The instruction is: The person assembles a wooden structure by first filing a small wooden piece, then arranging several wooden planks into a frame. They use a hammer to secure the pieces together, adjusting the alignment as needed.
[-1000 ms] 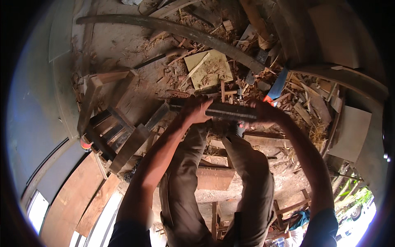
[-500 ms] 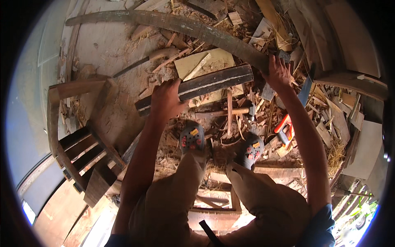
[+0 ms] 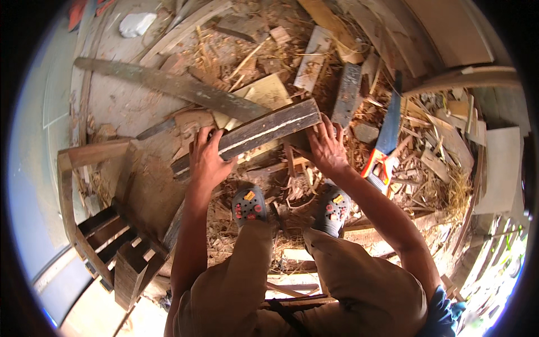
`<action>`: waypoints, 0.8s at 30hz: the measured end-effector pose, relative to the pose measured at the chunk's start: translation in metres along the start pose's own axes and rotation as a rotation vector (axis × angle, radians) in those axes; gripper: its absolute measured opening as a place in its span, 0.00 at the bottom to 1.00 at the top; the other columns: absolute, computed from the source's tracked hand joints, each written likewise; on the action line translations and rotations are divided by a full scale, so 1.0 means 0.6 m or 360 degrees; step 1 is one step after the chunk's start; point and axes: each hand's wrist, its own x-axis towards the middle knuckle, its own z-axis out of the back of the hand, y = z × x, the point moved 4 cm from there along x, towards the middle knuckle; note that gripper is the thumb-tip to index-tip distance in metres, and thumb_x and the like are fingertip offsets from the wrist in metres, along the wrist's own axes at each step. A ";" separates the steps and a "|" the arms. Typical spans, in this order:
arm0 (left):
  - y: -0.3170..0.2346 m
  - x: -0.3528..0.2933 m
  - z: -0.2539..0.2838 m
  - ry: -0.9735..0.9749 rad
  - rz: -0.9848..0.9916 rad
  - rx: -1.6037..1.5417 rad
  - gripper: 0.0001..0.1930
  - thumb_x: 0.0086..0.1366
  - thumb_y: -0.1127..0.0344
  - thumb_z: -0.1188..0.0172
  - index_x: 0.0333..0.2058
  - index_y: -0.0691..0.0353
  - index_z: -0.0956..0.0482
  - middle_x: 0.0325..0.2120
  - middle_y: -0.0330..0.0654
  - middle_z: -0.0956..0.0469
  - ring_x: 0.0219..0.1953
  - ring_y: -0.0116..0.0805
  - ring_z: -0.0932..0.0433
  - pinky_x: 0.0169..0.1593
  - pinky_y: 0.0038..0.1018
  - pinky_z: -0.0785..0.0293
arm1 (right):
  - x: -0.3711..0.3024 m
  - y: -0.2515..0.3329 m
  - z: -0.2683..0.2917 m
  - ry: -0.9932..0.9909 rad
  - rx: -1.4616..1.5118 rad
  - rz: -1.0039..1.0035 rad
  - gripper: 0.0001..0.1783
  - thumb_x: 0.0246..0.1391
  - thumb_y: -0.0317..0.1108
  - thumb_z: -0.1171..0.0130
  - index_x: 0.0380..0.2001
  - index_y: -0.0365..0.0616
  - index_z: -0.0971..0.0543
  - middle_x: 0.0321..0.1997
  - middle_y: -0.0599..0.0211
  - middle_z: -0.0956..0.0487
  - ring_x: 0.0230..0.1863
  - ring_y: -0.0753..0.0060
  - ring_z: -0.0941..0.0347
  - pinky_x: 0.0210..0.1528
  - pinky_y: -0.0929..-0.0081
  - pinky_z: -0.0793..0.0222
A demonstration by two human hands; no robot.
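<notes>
A dark wooden beam (image 3: pixel 269 130) with a white stripe along its side slants up to the right in front of me. My left hand (image 3: pixel 206 160) is closed around its left part. A long weathered board (image 3: pixel 168 84) runs from the far left and passes beneath the beam. My right hand (image 3: pixel 327 147) is closed on that board's near end, close against the beam's right end. Partly under both pieces lies a pale yellowish board (image 3: pixel 264 90). A handsaw (image 3: pixel 387 132) with an orange and white handle rests to the right of my right hand.
My feet, in grey clogs (image 3: pixel 250 203), stand among shavings and offcuts. A slatted wooden frame (image 3: pixel 64 191) stands at the left. Beyond my right hand lies a dark short plank (image 3: pixel 346 92). Curved timber (image 3: pixel 466 80) and panels line the right, and a white lump (image 3: pixel 136 24) sits far left.
My right hand has drawn the long board's end leftward and nearer, under the beam. The beam has shifted slightly left in my left hand. The view has turned a little.
</notes>
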 end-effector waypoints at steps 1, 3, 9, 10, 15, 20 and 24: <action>-0.010 -0.001 -0.003 0.0018 -0.0017 0.0014 0.35 0.46 0.59 0.22 0.54 0.60 0.24 0.57 0.46 0.33 0.59 0.51 0.30 0.61 0.49 0.34 | -0.007 -0.001 0.005 -0.0009 0.0098 -0.0047 0.44 0.54 0.60 0.36 0.68 0.46 0.32 0.74 0.48 0.44 0.76 0.44 0.53 0.70 0.36 0.52; -0.032 0.001 -0.006 0.0004 -0.0040 0.0029 0.35 0.46 0.60 0.22 0.55 0.58 0.24 0.56 0.45 0.32 0.59 0.50 0.31 0.62 0.50 0.36 | -0.001 -0.005 -0.010 -0.0189 -0.0089 0.0033 0.37 0.59 0.60 0.41 0.66 0.51 0.29 0.73 0.51 0.41 0.75 0.47 0.49 0.69 0.36 0.51; -0.053 0.032 -0.031 -0.0140 -0.0073 -0.0025 0.36 0.48 0.61 0.22 0.56 0.60 0.26 0.54 0.49 0.29 0.58 0.54 0.29 0.62 0.51 0.36 | -0.016 -0.004 0.003 -0.0318 0.0215 -0.0332 0.39 0.57 0.52 0.35 0.69 0.53 0.34 0.72 0.52 0.43 0.74 0.45 0.50 0.68 0.32 0.50; -0.059 0.041 -0.033 -0.0127 -0.0085 -0.0034 0.36 0.49 0.60 0.23 0.56 0.64 0.26 0.54 0.50 0.29 0.57 0.54 0.28 0.62 0.51 0.35 | -0.023 -0.006 0.008 -0.0210 0.0297 -0.0362 0.34 0.62 0.42 0.42 0.70 0.52 0.36 0.74 0.49 0.45 0.77 0.42 0.54 0.72 0.33 0.55; -0.083 0.075 -0.068 -0.0096 -0.0343 -0.0099 0.38 0.49 0.58 0.21 0.57 0.64 0.26 0.54 0.49 0.28 0.55 0.49 0.26 0.60 0.49 0.30 | -0.162 -0.073 0.023 -0.0330 0.0700 -0.0702 0.40 0.58 0.47 0.33 0.68 0.45 0.37 0.70 0.42 0.41 0.69 0.38 0.43 0.68 0.40 0.47; -0.134 0.127 -0.117 0.0033 -0.0552 -0.0041 0.37 0.52 0.59 0.23 0.59 0.61 0.28 0.54 0.47 0.29 0.58 0.50 0.30 0.63 0.48 0.37 | -0.339 -0.157 -0.057 -0.0365 0.0348 -0.1082 0.40 0.51 0.49 0.29 0.62 0.44 0.32 0.60 0.51 0.30 0.64 0.45 0.35 0.64 0.47 0.43; -0.142 0.141 -0.126 0.0096 -0.0652 -0.0010 0.38 0.54 0.52 0.25 0.60 0.61 0.29 0.55 0.48 0.29 0.58 0.47 0.30 0.65 0.49 0.40 | -0.342 -0.170 -0.073 -0.0357 0.0351 -0.1052 0.34 0.49 0.42 0.30 0.58 0.42 0.29 0.54 0.51 0.28 0.57 0.45 0.31 0.58 0.47 0.38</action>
